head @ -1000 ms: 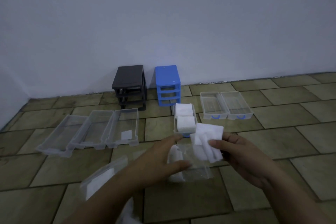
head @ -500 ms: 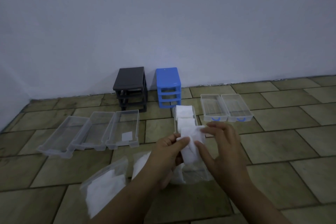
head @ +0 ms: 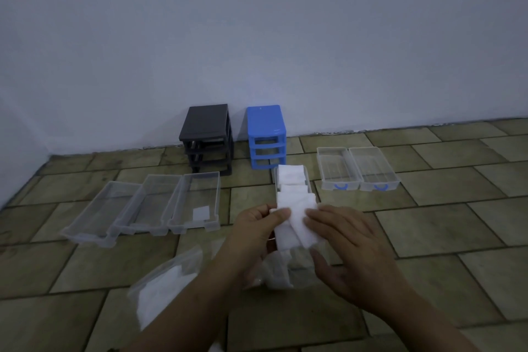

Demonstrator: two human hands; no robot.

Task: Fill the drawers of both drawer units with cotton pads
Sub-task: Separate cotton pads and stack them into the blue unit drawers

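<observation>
A stack of white cotton pads (head: 297, 223) is held between both hands above the floor. My left hand (head: 254, 234) pinches its left side and my right hand (head: 351, 246) holds its right side with thumb below. Just behind it a clear drawer (head: 308, 180) lies on the tiles, filled with cotton pads (head: 290, 174). The black drawer unit (head: 207, 137) and the blue drawer unit (head: 266, 134) stand against the wall with their slots bare. Three clear drawers (head: 148, 203) lie at the left, the rightmost holding one pad (head: 201, 213). Two clear drawers with blue handles (head: 358, 168) lie at the right.
A clear plastic bag of cotton pads (head: 165, 286) lies on the tiled floor at the lower left. Another clear bag with pads (head: 285, 268) sits under my hands. A white wall closes the space behind the units.
My hands came together on the stack of pads, the left hand now pinching it too, and carried it forward toward the filled drawer.
</observation>
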